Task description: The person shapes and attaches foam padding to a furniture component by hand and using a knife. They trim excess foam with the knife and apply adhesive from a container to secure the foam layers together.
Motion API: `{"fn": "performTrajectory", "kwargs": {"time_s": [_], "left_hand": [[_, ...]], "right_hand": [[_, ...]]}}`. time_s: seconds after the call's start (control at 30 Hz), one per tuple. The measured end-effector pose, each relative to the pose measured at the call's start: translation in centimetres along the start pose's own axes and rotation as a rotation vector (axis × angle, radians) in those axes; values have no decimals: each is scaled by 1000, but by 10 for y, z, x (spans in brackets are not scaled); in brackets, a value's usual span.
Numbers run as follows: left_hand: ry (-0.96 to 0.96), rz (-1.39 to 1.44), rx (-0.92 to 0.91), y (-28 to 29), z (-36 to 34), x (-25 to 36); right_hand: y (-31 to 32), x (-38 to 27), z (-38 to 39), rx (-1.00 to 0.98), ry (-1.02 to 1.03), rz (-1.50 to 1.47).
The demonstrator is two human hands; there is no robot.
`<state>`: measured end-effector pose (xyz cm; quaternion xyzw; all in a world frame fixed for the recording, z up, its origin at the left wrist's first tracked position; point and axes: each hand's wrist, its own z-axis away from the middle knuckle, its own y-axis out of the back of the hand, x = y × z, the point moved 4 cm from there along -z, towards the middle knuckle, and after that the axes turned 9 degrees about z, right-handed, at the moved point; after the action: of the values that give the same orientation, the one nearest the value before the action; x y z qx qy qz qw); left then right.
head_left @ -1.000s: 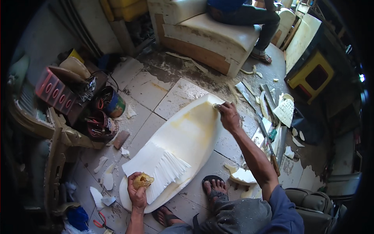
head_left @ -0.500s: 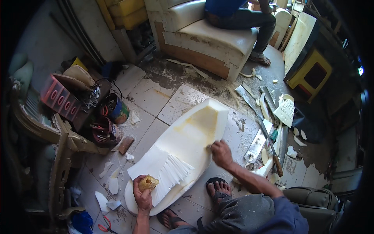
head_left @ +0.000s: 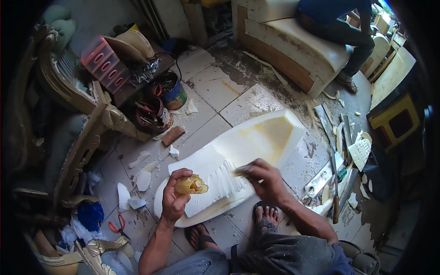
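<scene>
My left hand [head_left: 174, 197] is closed around a crumpled, translucent amber plastic bag [head_left: 191, 185] with an opening at its end, above the near part of a long white foam piece [head_left: 270, 149]. What the bag contains is hard to make out. The foam lies on the floor in front of my feet, with yellowish smears at its far end and a ridged, strip-like fold [head_left: 225, 181] across its middle. My right hand [head_left: 266, 181] hovers just right of the bag, over the ridges. Its fingers pinch a small pale-tipped thing, blurred by motion.
Left are tool-filled buckets [head_left: 172, 94], a red drawer box [head_left: 106, 65] and a carved frame [head_left: 75, 151]. Red-handled scissors [head_left: 118, 224] and foam scraps [head_left: 144, 180] lie nearby. Right are a long knife [head_left: 336, 201] and metal strips. A person [head_left: 353, 43] sits on an unfinished sofa [head_left: 293, 46].
My right hand has moved from the foam's right edge toward the bag in my left hand. The bag stays held. The whole view has shifted, so the scene sits farther right.
</scene>
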<state>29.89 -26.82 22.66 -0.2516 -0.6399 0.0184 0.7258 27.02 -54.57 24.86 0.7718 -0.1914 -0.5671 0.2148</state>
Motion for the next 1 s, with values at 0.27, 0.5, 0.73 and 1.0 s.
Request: {"fn": "performTrajectory", "kwargs": {"time_s": [0.27, 0.5, 0.73, 1.0], "left_hand": [[-46, -380, -28, -22, -2, 20], [-29, -500, -71, -17, 4, -2], [104, -25, 143, 9, 3, -20], [238, 12, 142, -1, 14, -63]], "right_hand": [[-73, -44, -7, -82, 442, 341], [-69, -28, 1, -380, 232, 259], [5, 106, -54, -262, -15, 227], [-33, 173, -109, -267, 78, 688]]}}
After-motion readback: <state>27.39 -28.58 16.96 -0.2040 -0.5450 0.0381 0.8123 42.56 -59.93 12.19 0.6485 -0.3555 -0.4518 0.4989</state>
